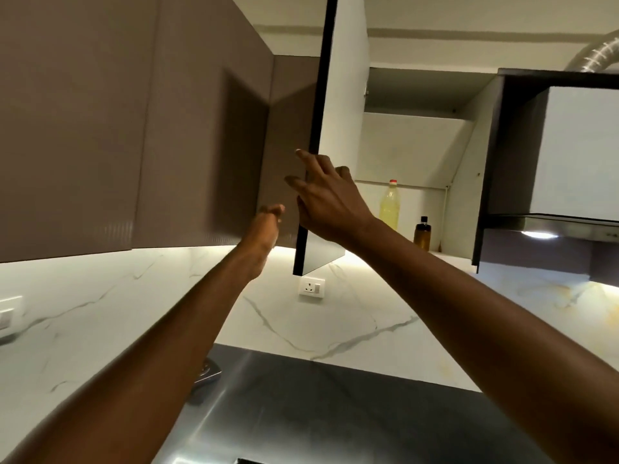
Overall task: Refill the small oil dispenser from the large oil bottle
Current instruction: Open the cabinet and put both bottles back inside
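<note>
Inside an open wall cupboard stands the large oil bottle (389, 204), clear with pale yellow oil and a red cap. Beside it, to the right, is the small oil dispenser (422, 234), amber with a black cap. The cupboard door (341, 105) is swung open, its dark edge facing me. My right hand (326, 195) is at that edge, fingers spread on the outer face and thumb behind it. My left hand (264, 229) is raised lower left of the door, fingers loosely bent, holding nothing.
Brown closed cupboards (100, 128) fill the left. A chimney hood (569, 155) with a silver duct hangs at the right. Below are a marble backsplash with a white socket (311, 287) and a dark steel countertop (318, 413).
</note>
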`<action>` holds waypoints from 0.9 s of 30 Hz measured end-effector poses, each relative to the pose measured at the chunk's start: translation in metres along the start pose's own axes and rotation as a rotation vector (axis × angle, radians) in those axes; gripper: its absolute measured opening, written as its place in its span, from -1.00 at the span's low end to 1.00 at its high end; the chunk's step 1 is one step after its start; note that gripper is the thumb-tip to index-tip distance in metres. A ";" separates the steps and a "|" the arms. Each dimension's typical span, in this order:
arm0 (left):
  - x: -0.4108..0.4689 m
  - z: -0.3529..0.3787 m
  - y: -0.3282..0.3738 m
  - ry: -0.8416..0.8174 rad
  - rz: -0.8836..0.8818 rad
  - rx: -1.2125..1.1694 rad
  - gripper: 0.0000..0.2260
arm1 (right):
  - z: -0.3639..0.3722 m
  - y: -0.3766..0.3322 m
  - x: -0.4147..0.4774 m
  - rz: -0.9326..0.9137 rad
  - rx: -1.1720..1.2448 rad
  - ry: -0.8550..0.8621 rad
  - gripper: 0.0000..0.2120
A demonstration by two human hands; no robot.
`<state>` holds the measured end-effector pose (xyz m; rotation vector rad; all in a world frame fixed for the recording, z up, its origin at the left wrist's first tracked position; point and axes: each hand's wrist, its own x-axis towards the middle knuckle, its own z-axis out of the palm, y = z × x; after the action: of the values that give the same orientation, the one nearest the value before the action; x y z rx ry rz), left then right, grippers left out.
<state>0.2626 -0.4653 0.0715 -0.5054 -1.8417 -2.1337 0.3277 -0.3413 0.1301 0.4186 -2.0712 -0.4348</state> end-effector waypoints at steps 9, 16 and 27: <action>-0.021 0.011 -0.019 -0.227 -0.059 0.021 -0.76 | 0.020 0.013 -0.008 -0.022 -0.339 -0.207 -0.34; -0.022 0.043 -0.024 -0.384 0.049 0.113 -0.75 | 0.004 0.061 -0.044 -0.062 -0.407 -0.130 -0.46; -0.009 0.159 -0.055 -0.361 0.256 0.356 -0.56 | 0.026 0.168 -0.135 0.058 -0.676 -0.161 -0.68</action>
<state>0.2601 -0.2998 0.0393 -1.0243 -2.1437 -1.5798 0.3516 -0.1281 0.0947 -0.0836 -1.9350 -1.1115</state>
